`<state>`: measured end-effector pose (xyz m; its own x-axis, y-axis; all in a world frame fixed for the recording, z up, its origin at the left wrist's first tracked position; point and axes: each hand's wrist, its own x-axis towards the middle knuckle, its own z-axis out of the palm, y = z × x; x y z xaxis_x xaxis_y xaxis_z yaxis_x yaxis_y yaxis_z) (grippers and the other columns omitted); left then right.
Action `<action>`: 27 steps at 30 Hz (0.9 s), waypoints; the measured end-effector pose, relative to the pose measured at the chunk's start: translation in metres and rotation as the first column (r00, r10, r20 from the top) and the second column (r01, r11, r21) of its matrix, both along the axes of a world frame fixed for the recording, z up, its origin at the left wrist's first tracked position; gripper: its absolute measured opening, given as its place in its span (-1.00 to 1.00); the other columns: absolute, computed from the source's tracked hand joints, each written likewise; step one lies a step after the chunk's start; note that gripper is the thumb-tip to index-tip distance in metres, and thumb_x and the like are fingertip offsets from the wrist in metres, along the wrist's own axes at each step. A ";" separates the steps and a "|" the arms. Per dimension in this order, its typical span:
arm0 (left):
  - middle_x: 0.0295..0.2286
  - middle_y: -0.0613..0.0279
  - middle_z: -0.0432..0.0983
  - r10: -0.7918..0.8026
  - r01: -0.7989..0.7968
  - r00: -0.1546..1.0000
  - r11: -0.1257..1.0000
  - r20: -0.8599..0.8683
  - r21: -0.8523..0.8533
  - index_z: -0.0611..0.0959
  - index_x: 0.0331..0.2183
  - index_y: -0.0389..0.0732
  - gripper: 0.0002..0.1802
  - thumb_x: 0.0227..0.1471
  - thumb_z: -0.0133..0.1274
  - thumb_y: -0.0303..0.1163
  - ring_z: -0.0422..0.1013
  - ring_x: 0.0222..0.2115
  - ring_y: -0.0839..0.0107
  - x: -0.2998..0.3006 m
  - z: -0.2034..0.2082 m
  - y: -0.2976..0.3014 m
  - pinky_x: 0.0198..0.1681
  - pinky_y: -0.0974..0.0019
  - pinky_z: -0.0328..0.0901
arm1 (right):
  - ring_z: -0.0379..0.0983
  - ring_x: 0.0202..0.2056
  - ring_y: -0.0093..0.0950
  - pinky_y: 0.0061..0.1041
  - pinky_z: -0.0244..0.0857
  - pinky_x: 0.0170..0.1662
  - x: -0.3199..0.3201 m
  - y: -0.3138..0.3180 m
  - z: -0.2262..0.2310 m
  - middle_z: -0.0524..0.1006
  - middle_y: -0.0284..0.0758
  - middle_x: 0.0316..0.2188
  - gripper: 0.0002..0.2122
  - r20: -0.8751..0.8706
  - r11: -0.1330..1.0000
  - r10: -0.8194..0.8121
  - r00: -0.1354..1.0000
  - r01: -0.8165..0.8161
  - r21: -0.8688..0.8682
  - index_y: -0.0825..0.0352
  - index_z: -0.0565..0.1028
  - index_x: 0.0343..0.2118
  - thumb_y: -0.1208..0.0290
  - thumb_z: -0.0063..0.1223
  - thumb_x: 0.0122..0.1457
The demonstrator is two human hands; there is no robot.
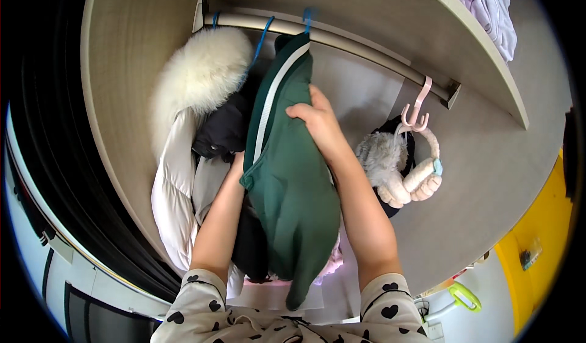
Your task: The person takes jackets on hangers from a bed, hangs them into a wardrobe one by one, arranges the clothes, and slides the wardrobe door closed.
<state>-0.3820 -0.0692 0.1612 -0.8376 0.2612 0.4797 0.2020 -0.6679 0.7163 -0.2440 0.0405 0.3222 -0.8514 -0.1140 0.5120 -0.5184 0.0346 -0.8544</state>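
A green zip-up jacket (293,166) with a white stripe hangs by a blue hanger (307,19) from the rod (342,41). My right hand (316,116) is closed on the jacket's right side, the thumb in front and the fingers mostly behind the cloth. My left hand (237,162) reaches in at the jacket's left edge, beside a black garment (224,129). Its fingers are hidden behind the cloth, so what it holds does not show. Left of these hangs a white puffer coat (174,190) with a fluffy cream fur collar (204,62).
A pink multi-hook hanger (417,114) on the rod's right end carries fluffy grey earmuffs (384,149) and a beige plush loop (424,178). A shelf (439,32) spans above, with pale lilac cloth (485,7) on it. Pink fabric (332,263) lies below the jacket.
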 end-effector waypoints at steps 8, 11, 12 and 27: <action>0.03 0.14 0.36 -0.072 0.076 0.910 0.997 0.408 0.007 0.32 0.15 -0.23 -0.37 0.20 -0.16 -0.01 0.31 0.02 0.37 0.117 -0.011 -0.039 0.04 0.32 0.24 | 0.43 -0.25 -0.44 -0.50 0.32 -0.17 -0.023 -0.015 -0.025 0.48 -0.24 -0.25 -0.59 -0.043 0.990 -0.131 0.990 0.133 0.056 0.43 0.33 -0.05 0.50 0.02 -0.03; 0.19 0.06 0.11 0.113 -0.113 0.993 0.993 0.024 0.014 0.18 0.21 -0.30 -0.25 0.23 -0.29 0.09 0.05 0.21 0.27 0.163 -0.015 -0.036 0.26 0.27 -0.12 | 0.44 -0.30 -0.46 -0.52 0.33 -0.20 -0.016 -0.010 -0.026 0.48 -0.27 -0.29 -0.63 -0.031 0.997 -0.077 0.997 0.078 0.020 0.42 0.35 -0.09 0.50 0.02 -0.02; 0.22 0.05 0.04 0.177 -0.186 0.977 0.980 -0.117 -0.067 0.15 0.22 -0.31 -0.24 0.24 -0.33 0.10 -0.04 0.24 0.25 0.166 -0.017 -0.038 0.28 0.26 -0.20 | 0.45 -0.34 -0.48 -0.53 0.33 -0.24 -0.016 -0.006 -0.026 0.49 -0.28 -0.33 -0.66 -0.055 0.996 -0.085 0.995 0.086 0.001 0.42 0.38 -0.12 0.51 0.01 -0.02; 0.17 -0.15 0.06 0.383 -0.618 0.642 0.772 -0.664 -0.153 0.23 0.17 -0.37 -0.35 0.08 -0.09 -0.34 0.00 0.21 0.04 0.222 0.034 -0.046 0.26 0.17 -0.16 | 0.35 -0.11 -0.42 -0.53 0.18 0.00 -0.014 -0.002 -0.039 0.45 -0.22 -0.14 -0.41 0.117 0.989 -0.086 0.989 0.099 -0.112 0.48 0.30 0.02 0.07 0.07 0.10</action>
